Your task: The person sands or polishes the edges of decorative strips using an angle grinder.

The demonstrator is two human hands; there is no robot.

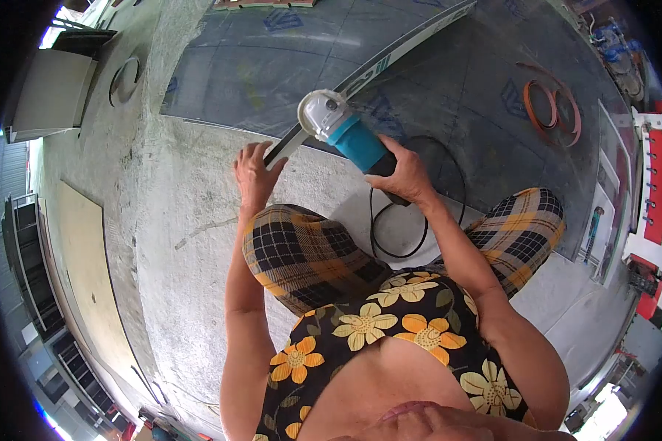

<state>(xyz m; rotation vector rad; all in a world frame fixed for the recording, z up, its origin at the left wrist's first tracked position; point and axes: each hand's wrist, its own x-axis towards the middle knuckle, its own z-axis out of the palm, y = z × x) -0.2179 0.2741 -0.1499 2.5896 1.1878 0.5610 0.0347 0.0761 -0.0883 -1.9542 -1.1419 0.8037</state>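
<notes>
My right hand point(406, 173) is wrapped round the dark rear body of a teal angle grinder point(358, 142), whose silver head and guard point up and left. Under the grinder's head runs a long, narrow metal bar point(401, 50) with a printed logo, lying diagonally across a dark sheet point(224, 81). At the bar's near end, my left hand point(254, 170) has its fingers spread, with the thumb beside the bar's edge; whether it touches the bar I cannot tell. A black cable point(413, 255) loops on the floor by my knees.
Coiled orange strips point(541, 104) lie on the dark sheet at the right. A grey cabinet point(51, 92) stands at the upper left, near a thin hoop point(113, 90) on the floor. A pale board point(88, 264) lies at the left; a red and white machine point(653, 187) is at the right.
</notes>
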